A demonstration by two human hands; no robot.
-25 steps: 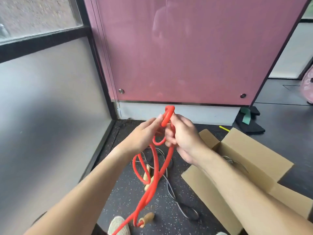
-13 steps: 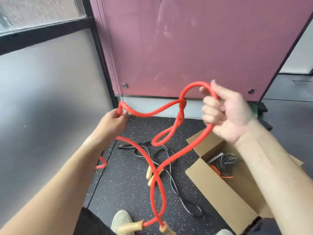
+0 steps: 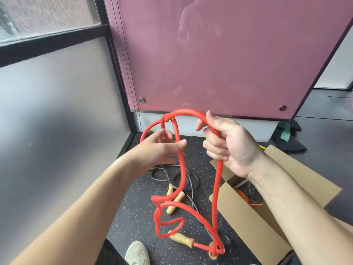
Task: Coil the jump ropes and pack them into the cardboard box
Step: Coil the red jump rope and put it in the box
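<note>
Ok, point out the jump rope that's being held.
The red jump rope: the right hand grips it and the left hand holds it. The black jump rope lies on the floor; the orange rope is in the cardboard box.

Soft daylight enters through the frosted window [image 3: 47, 14] at upper left; the pink panel [image 3: 219, 54] carries faint reflections. Wide-angle bending curves frame edges; left hand [image 3: 160, 148] slightly motion-blurred.
</note>
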